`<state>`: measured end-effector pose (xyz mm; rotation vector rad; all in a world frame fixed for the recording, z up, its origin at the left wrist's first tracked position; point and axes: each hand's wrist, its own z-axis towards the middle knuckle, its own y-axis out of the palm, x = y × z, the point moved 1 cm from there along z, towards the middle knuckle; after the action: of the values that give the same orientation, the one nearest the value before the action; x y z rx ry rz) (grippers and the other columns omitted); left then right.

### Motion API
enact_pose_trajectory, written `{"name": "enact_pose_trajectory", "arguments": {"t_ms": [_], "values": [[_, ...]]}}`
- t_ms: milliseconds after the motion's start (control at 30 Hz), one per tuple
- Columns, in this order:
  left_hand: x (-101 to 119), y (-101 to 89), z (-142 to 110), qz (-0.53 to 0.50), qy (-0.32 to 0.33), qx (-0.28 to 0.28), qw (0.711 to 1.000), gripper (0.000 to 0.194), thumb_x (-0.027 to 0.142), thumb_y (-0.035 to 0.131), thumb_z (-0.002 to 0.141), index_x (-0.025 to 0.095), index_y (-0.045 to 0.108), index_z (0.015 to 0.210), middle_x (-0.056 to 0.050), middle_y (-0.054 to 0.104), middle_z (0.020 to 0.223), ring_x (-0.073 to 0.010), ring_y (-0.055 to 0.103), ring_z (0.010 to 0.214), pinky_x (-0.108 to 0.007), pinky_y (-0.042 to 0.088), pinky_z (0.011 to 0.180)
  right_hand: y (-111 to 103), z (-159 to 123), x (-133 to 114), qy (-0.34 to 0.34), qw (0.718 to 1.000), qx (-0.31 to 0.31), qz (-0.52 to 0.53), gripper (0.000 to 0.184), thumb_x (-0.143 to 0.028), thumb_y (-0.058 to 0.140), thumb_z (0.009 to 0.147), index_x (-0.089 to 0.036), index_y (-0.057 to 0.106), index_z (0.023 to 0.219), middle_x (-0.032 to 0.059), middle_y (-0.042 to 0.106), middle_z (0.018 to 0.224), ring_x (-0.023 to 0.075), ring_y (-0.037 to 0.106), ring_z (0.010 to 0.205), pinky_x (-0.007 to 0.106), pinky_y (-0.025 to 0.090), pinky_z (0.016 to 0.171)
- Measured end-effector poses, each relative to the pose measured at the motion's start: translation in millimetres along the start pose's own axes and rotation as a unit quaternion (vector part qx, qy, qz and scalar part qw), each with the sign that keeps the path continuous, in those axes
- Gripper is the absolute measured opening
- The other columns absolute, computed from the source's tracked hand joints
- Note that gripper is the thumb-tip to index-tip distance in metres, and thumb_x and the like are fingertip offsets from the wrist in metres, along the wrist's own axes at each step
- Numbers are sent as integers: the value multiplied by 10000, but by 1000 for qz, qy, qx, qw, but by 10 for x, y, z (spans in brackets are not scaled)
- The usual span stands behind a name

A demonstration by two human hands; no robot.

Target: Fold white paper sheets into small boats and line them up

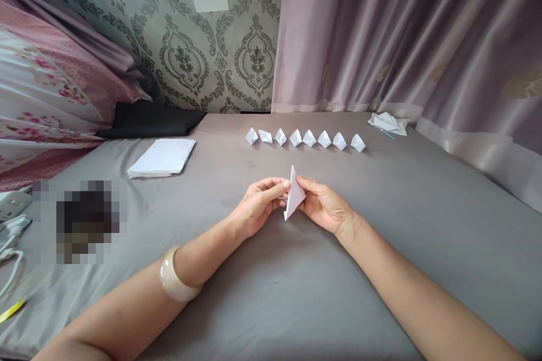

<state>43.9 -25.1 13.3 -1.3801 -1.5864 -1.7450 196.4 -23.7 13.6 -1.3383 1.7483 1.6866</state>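
Observation:
Between both hands, just above the grey sheet, I hold a folded white paper [296, 196] with a tall pointed tip and a slanted lower edge. My left hand [266, 198] pinches its left side, thumb towards me. On the other side my right hand [320, 202] grips the paper, with most of its fingers behind it. A pale bangle [175, 279] circles my left forearm. Beyond my hands stands a row of several small folded white paper pieces [309, 138], pointed and boat-like; one near the left end looks flatter than the others.
A stack of white paper [163, 157] lies at the left, with a black cloth [154, 118] behind it. Crumpled white paper [388, 123] sits at the far right by the curtain [359, 34]. White cables [14, 237] and a yellow object [12, 310] are at the left edge, near a blurred patch.

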Motion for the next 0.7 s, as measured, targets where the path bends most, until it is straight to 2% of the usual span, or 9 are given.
{"name": "enact_pose_trajectory", "arguments": {"t_ms": [200, 367, 533, 700], "values": [[-5, 3, -6, -9, -25, -15, 1000, 247, 326, 795, 676, 131, 696, 790, -16, 620, 709, -86, 547, 636, -237, 427, 645, -13, 4, 11, 5, 1000, 7, -19, 175, -355, 711, 736, -188, 669, 768, 12, 630, 757, 167, 581, 764, 330, 488, 779], [-6, 11, -16, -14, -27, -36, 999, 227, 321, 781, 694, 131, 711, 796, -13, 612, 696, -77, 532, 629, -234, 420, 650, -21, 7, 7, -2, 1000, -23, -10, 188, -371, 716, 734, -193, 670, 769, -9, 623, 738, 145, 572, 729, 317, 466, 765], [15, 28, -47, 66, 38, 4, 997, 229, 356, 728, 741, 131, 704, 779, -23, 630, 698, -97, 545, 651, -236, 431, 658, -11, -8, -13, -13, 1000, -17, -21, 190, -373, 727, 727, -189, 693, 762, 4, 644, 755, 148, 568, 744, 310, 445, 764], [29, 1, -47, 184, 94, 24, 978, 287, 376, 714, 736, 142, 677, 898, -42, 670, 794, -144, 598, 724, -258, 463, 705, 11, -40, -39, -64, 990, 20, -124, 222, -411, 732, 717, -190, 709, 728, -6, 635, 719, 130, 533, 717, 281, 419, 746]]}}
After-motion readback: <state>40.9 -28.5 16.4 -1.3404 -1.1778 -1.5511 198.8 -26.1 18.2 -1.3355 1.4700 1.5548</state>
